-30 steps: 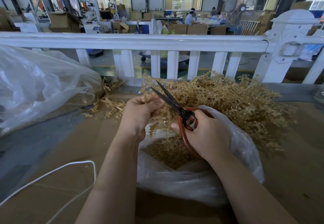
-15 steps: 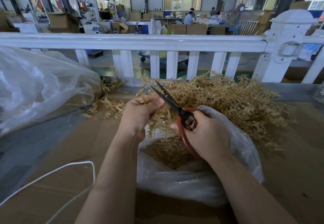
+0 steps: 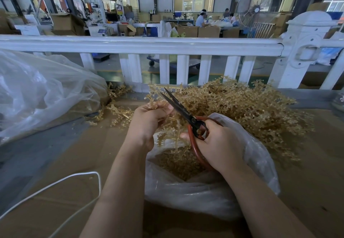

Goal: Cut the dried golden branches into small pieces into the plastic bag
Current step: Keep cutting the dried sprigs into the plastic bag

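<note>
Head view: scissors [image 3: 183, 111] against branches [image 3: 242, 107]

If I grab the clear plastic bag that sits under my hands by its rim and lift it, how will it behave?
The plastic bag is thin and crumpled, so it would probably sag and fold, not keep its shape. The cut pieces fill only its bottom, so it is likely light. Its mouth lies wide open; lifted by one side of the rim, it might tilt and spill.

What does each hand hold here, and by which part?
Left hand grips a golden branch near its top. Right hand holds the scissors by their red handles.
</note>
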Demonstrator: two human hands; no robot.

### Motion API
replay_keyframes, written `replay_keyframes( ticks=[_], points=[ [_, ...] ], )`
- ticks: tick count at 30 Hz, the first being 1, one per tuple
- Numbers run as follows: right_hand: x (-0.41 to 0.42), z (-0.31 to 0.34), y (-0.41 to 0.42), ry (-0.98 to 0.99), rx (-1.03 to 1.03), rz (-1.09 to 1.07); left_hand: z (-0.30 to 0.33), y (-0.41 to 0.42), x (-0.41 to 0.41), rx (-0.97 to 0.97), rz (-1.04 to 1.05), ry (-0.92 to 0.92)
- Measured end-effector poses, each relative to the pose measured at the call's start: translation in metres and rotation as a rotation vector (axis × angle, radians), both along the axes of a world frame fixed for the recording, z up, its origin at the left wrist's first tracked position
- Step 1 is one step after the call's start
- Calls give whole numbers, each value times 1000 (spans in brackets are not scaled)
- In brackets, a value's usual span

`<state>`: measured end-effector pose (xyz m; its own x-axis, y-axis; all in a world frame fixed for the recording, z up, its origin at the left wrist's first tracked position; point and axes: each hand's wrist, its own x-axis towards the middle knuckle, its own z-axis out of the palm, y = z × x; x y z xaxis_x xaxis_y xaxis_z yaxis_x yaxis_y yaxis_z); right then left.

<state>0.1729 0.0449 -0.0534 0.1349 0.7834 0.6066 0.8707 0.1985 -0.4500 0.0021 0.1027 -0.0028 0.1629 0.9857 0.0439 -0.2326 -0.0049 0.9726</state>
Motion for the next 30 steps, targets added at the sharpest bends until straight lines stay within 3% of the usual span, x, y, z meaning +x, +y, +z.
replay_keyframes(
  ticks=[15, 30],
  points=[
    [2, 1, 1, -83, 5, -80, 0, 0, -4, 107, -36, 84],
    [3, -3, 3, -12, 44, -35, 0, 0, -8, 197, -93, 109]
  ],
)
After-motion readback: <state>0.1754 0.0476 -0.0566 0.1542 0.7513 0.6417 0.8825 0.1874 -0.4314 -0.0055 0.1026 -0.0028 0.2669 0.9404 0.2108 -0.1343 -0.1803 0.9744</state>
